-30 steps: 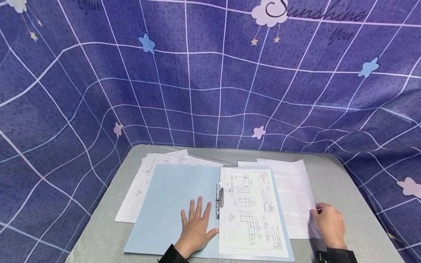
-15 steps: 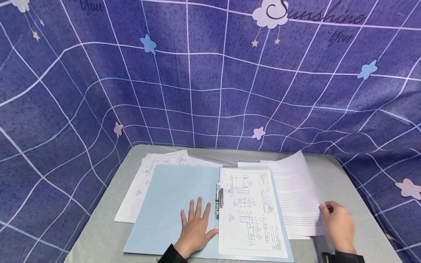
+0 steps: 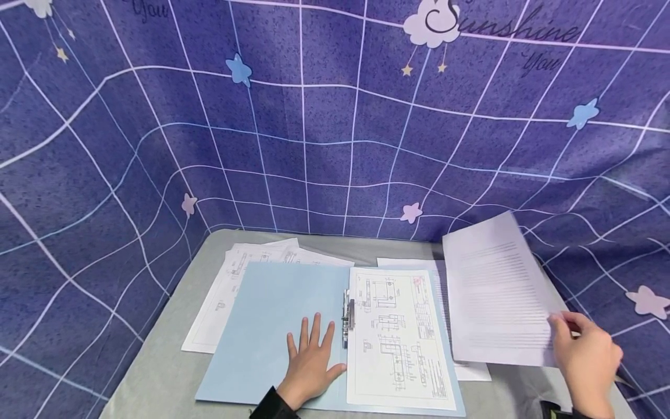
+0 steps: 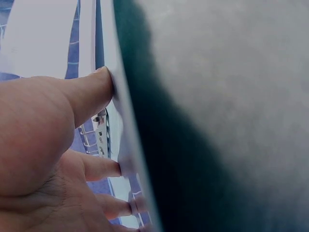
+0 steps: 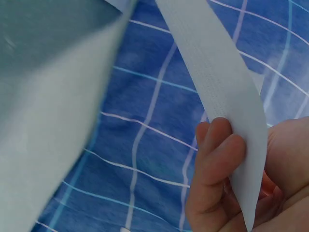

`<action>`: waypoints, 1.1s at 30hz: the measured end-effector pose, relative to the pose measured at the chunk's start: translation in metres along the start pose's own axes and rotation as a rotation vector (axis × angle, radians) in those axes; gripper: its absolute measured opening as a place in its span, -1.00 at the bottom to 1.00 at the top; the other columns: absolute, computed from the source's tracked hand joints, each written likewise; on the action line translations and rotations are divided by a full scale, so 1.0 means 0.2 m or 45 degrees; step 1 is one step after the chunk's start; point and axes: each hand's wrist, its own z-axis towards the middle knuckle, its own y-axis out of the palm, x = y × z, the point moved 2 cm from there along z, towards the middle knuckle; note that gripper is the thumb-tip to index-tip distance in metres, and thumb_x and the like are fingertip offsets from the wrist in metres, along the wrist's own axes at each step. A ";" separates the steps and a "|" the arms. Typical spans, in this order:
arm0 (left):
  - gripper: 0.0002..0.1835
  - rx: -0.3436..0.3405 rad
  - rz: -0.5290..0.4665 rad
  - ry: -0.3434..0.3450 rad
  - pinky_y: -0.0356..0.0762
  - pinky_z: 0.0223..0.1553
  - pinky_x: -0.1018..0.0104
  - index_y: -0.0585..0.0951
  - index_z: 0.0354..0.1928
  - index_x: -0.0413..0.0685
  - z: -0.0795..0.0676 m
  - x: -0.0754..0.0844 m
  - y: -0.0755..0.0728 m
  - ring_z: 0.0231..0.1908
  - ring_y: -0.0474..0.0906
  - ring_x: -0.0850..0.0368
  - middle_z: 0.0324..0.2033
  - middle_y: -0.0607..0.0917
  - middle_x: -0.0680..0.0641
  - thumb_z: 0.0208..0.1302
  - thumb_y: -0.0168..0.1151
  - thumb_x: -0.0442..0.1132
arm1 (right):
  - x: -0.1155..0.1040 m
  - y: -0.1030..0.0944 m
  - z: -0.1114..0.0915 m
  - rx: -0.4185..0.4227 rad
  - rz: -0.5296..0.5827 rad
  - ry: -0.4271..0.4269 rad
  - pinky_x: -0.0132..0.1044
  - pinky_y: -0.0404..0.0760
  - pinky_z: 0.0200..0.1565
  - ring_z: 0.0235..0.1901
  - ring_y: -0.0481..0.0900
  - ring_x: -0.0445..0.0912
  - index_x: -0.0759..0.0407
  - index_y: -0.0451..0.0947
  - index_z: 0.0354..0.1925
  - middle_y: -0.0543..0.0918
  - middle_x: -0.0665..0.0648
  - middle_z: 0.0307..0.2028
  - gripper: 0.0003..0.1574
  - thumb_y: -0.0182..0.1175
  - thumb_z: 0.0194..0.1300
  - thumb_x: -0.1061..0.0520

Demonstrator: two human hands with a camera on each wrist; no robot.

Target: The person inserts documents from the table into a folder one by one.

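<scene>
A light blue file folder [image 3: 272,326] lies spread on the table, a metal clip [image 3: 346,320] along its fold. On its right half sits a sheet with technical drawings [image 3: 413,372]. My left hand [image 3: 309,372] rests with straight, spread fingers on the folder's left half; the left wrist view shows its thumb and fingertips touching the surface. My right hand [image 3: 586,355] pinches the lower right edge of a printed paper sheet [image 3: 497,291], raised and tilted above the table. In the right wrist view that paper [image 5: 217,72] passes between curled fingers and thumb.
Several drawing sheets [image 3: 209,314] stick out from under the folder at the left. Another white sheet [image 3: 473,372] lies partly beneath the folder's right edge. Grey cloth covers the table [image 3: 152,361]. A purple grid-patterned curtain [image 3: 324,116] surrounds the back and sides.
My right hand has moved right and slightly up, lifting the printed sheet off the pile and away from the folder. The sheet beneath shows more now. My left hand has stayed in place.
</scene>
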 end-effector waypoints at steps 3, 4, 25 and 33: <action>-0.06 0.005 0.002 -0.002 -0.33 0.31 -0.65 0.33 0.51 -0.23 0.00 0.00 0.01 0.54 -0.22 -0.50 0.56 0.03 -0.44 0.24 0.44 0.13 | -0.02 -0.06 0.03 -0.006 -0.009 0.045 0.31 0.17 -0.04 -0.23 0.53 0.50 0.48 0.65 -0.07 0.68 0.55 -0.19 -0.65 0.21 0.41 0.16; -0.06 0.005 0.006 -0.006 -0.33 0.31 -0.65 0.33 0.51 -0.23 0.00 -0.01 0.01 0.54 -0.22 -0.50 0.56 0.03 -0.44 0.24 0.44 0.13 | -0.02 -0.08 0.03 -0.007 -0.014 0.058 0.32 0.16 -0.02 -0.23 0.52 0.49 0.49 0.64 -0.06 0.68 0.56 -0.19 -0.64 0.20 0.42 0.16; -0.06 -0.026 0.043 0.023 -0.35 0.35 -0.61 0.29 0.54 -0.17 0.00 -0.03 0.01 0.55 -0.25 -0.47 0.57 0.00 -0.40 0.28 0.40 0.16 | -0.05 -0.06 -0.06 -0.015 -0.029 0.132 0.27 0.16 0.07 -0.25 0.55 0.43 0.48 0.65 -0.03 0.68 0.52 -0.14 -0.62 0.23 0.43 0.13; -0.07 -0.027 0.045 0.016 -0.33 0.36 -0.59 0.29 0.54 -0.16 0.00 -0.03 0.01 0.55 -0.24 -0.46 0.57 0.01 -0.40 0.29 0.39 0.17 | -0.14 0.04 -0.15 -0.038 0.034 -0.002 0.04 0.34 -0.06 -0.45 0.69 0.07 0.38 0.73 -0.17 0.75 0.43 -0.23 -0.73 0.34 0.33 0.14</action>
